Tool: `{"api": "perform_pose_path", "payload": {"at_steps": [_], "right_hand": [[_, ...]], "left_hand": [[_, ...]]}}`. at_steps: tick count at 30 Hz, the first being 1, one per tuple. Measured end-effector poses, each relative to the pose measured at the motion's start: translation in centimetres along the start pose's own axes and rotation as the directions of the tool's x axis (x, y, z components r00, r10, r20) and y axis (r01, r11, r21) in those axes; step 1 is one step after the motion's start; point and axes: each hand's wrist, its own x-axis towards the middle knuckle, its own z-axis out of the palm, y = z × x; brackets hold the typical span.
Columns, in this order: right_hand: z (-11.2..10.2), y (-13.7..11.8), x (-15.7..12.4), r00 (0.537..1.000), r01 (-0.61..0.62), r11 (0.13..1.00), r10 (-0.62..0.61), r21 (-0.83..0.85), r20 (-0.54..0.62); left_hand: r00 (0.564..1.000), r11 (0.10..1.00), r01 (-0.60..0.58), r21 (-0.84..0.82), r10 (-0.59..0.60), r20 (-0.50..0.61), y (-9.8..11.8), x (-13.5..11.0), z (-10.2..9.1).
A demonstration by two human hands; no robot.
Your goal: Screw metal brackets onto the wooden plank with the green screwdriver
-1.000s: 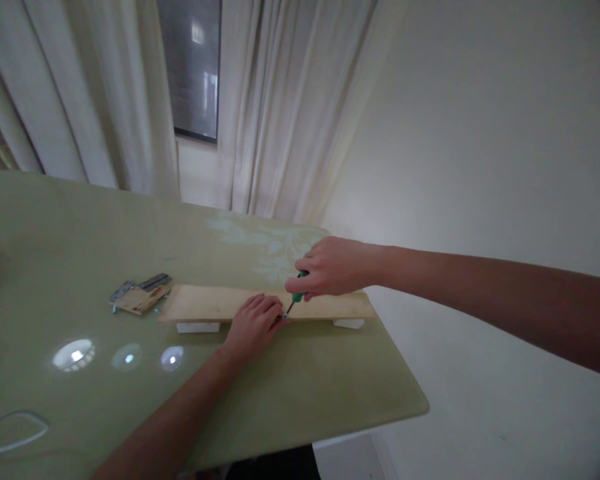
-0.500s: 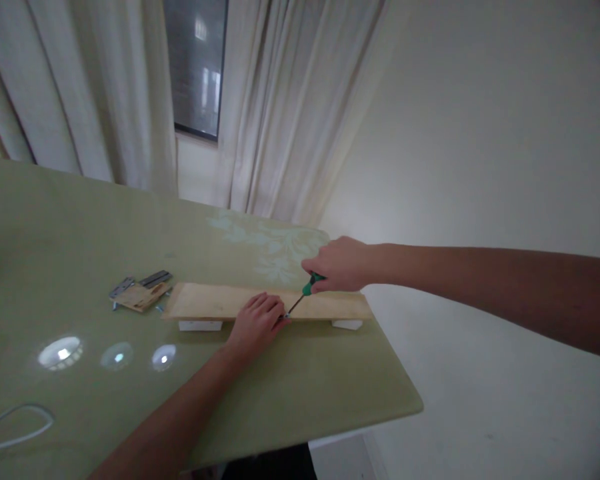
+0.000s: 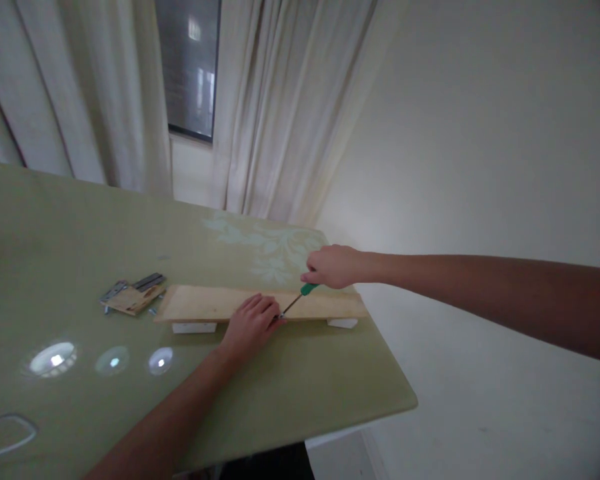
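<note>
On the green table (image 3: 330, 387), your left hand (image 3: 251, 325) lies half-curled at the near edge of a board (image 3: 195, 303) on white blocks (image 3: 194, 328) (I can't tell whether it grips anything). Your right hand (image 3: 334, 265) is wrapped around a green-handled screwdriver (image 3: 308, 289). Curtains (image 3: 280, 120) hang beyond.

The board (image 3: 195, 303) lies across two blocks (image 3: 194, 328) on the surface (image 3: 340, 377), a screwdriver (image 3: 307, 290) slanting over it; loose parts (image 3: 133, 299) cluster just left; a cord (image 3: 15, 417) loops nearer, far left; curtains (image 3: 285, 100) and a window (image 3: 189, 67) stand behind; a wall (image 3: 480, 167) rises right.
</note>
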Motion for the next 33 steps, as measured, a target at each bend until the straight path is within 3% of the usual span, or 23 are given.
{"api": "perform_pose_path", "payload": {"at_steps": [2, 4, 8, 10, 12, 14, 15, 18, 21, 23, 25, 27, 29, 31, 33], "right_hand": [[-0.3, -0.2, -0.2, 0.999, -0.013, 0.998, 0.011, 0.067, 0.031], [-0.5, -0.1, -0.6, 0.994, 0.107, 0.991, -0.107, 0.076, -0.01], [-0.4, 0.7, -0.9, 0.916, 0.369, 0.918, -0.386, -0.144, -0.11], [0.0, 0.6, -0.6, 0.94, 0.308, 0.942, -0.323, -0.134, -0.112], [0.3, 0.2, -0.4, 0.987, 0.145, 0.989, -0.146, -0.022, -0.07], [0.5, -0.2, -0.4, 1.0, 0.024, 0.996, -0.023, 0.085, -0.022], [0.4, -0.2, -0.5, 1.0, 0.019, 0.992, -0.017, 0.127, -0.015], [0.3, 0.3, -1.1, 0.983, 0.174, 0.968, -0.159, 0.182, -0.094], [0.2, 1.2, -1.5, 0.904, 0.386, 0.921, -0.39, -0.06, -0.176], [0.4, 1.1, -1.4, 0.863, 0.44, 0.873, -0.476, -0.211, -0.166], [0.6, 0.4, -1.1, 0.91, 0.343, 0.919, -0.376, -0.193, -0.173], [0.6, -0.8, -0.8, 0.978, 0.08, 0.995, -0.089, -0.051, -0.19], [0.2, -1.8, -0.5, 0.981, -0.1, 0.992, 0.111, 0.077, -0.159], [-0.6, -2.1, -0.5, 0.988, -0.092, 0.988, 0.106, 0.126, -0.113], [-1.5, -1.7, -0.7, 0.998, 0.002, 0.992, 0.007, 0.123, -0.069]], "left_hand": [[1.0, 1.0, -0.002, 0.017, 0.002, 0.005, 0.0, 0.0, -0.1], [1.0, 0.999, -0.008, 0.035, 0.008, 0.011, 0.0, 0.0, -0.1], [1.0, 0.999, -0.019, 0.046, 0.019, 0.014, 0.0, 0.0, -0.2], [1.0, 0.999, -0.018, 0.037, 0.017, 0.012, 0.0, 0.0, -0.2], [1.0, 1.0, -0.011, 0.022, 0.011, 0.007, 0.0, 0.0, -0.2], [1.0, 1.0, -0.004, 0.011, 0.004, 0.001, 0.0, 0.0, -0.2], [1.0, 1.0, -0.002, 0.01, 0.002, 0.001, 0.0, 0.0, -0.1], [1.0, 1.0, -0.01, 0.027, 0.009, 0.006, -0.1, -0.1, -0.1], [1.0, 0.999, -0.011, 0.042, 0.011, 0.009, -0.1, -0.1, 0.0], [1.0, 0.999, -0.008, 0.039, 0.008, 0.016, -0.2, -0.1, 0.0], [1.0, 1.0, -0.004, 0.025, 0.003, 0.026, -0.2, -0.1, 0.0], [1.0, 1.0, 0.004, 0.008, -0.004, 0.027, -0.1, -0.1, 0.0], [1.0, 1.0, 0.01, 0.0, -0.01, 0.026, -0.1, -0.2, 0.0], [1.0, 1.0, 0.011, 0.012, -0.011, 0.024, -0.1, -0.2, 0.0], [1.0, 0.999, 0.008, 0.031, -0.009, 0.019, -0.1, -0.2, 0.1]]}}
